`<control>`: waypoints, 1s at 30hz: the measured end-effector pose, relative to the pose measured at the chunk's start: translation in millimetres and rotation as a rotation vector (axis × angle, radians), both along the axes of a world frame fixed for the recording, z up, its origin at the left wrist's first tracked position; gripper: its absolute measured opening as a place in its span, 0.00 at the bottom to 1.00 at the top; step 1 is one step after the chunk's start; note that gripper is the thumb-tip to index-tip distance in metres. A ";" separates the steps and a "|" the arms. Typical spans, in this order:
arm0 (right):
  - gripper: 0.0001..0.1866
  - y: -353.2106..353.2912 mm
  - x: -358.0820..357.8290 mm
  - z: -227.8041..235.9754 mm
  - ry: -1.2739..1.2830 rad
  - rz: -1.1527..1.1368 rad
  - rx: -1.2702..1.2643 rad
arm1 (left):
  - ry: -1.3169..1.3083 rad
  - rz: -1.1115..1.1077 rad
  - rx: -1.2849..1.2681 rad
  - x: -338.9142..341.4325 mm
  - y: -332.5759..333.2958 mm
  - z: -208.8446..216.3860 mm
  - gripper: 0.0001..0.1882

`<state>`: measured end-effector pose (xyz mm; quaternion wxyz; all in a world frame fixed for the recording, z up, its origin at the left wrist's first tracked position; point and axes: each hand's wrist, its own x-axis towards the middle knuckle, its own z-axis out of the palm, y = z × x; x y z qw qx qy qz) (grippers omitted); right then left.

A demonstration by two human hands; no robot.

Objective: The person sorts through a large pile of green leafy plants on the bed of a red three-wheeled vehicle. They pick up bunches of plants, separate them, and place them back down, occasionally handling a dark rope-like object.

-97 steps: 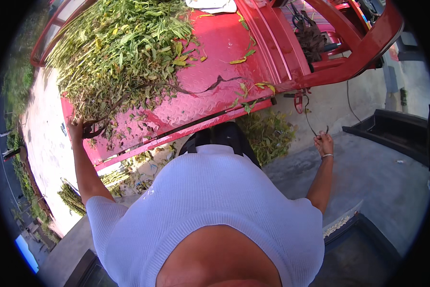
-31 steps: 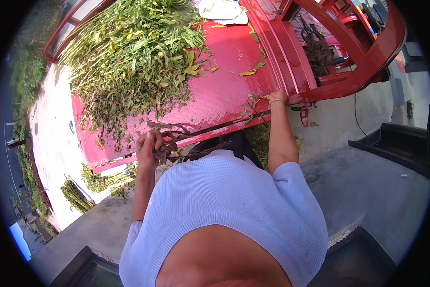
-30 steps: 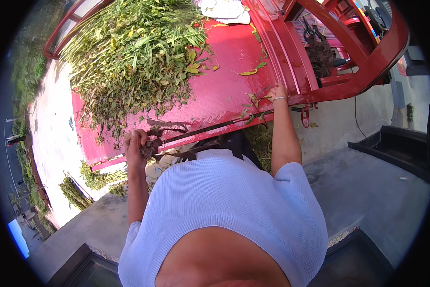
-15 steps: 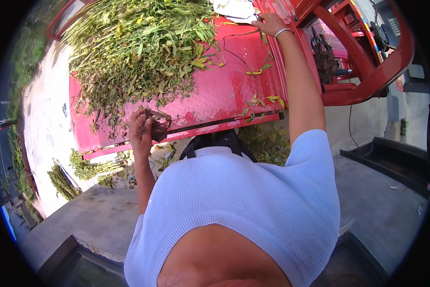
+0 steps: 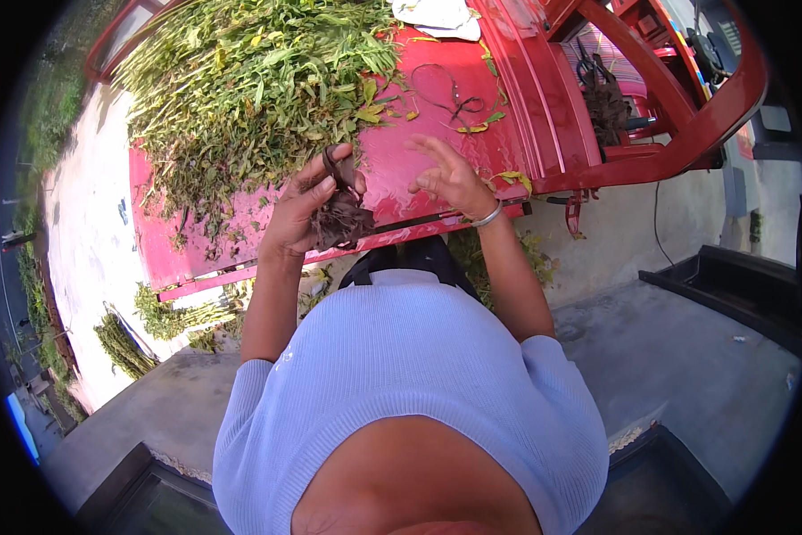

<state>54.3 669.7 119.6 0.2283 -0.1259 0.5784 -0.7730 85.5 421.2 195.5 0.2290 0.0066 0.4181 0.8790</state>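
My left hand (image 5: 296, 210) is closed around a bunch of dark brown cloth strips (image 5: 343, 221), with one loop rising over the fingers. To its right, my right hand (image 5: 454, 183) has its fingers spread and nothing in them; a band circles the wrist. Both hands are above the near edge of a red metal cargo bed (image 5: 388, 169). Beyond them a thin dark cord (image 5: 455, 96) lies in loose loops on the bed. A thick heap of cut leafy green stalks (image 5: 258, 98) covers the bed's left and far part.
A white cloth (image 5: 437, 16) lies at the far right of the bed. The red vehicle frame (image 5: 669, 169) stands right, with more dark strips (image 5: 604, 107) hanging there. Cut plant bundles (image 5: 123, 343) are on the ground left. A black trough (image 5: 722, 299) sits on the right.
My right hand has come back from beside the white cloth toward my left hand. The cord now lies loose on the bed. My left hand has lifted the brown strips and shifted right.
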 end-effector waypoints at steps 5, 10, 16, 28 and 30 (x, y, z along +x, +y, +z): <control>0.12 -34.1 22.4 -38.4 -0.008 0.213 -0.038 | 0.040 -0.146 0.094 -32.6 42.5 19.1 0.36; 0.11 47.8 29.7 -67.2 -0.193 0.040 0.236 | 0.013 0.020 0.061 -78.1 -8.5 8.2 0.26; 0.15 95.8 -24.5 -58.5 -0.329 -0.253 0.227 | -0.097 0.287 -0.302 -87.1 -43.4 -27.2 0.28; 0.34 107.7 -82.7 -33.7 0.319 -0.376 0.903 | -0.332 0.383 -0.091 -0.7 -18.3 -77.0 0.12; 0.35 53.1 -33.6 -22.1 0.060 -0.087 0.237 | -0.216 0.272 -0.144 4.5 10.6 -76.1 0.11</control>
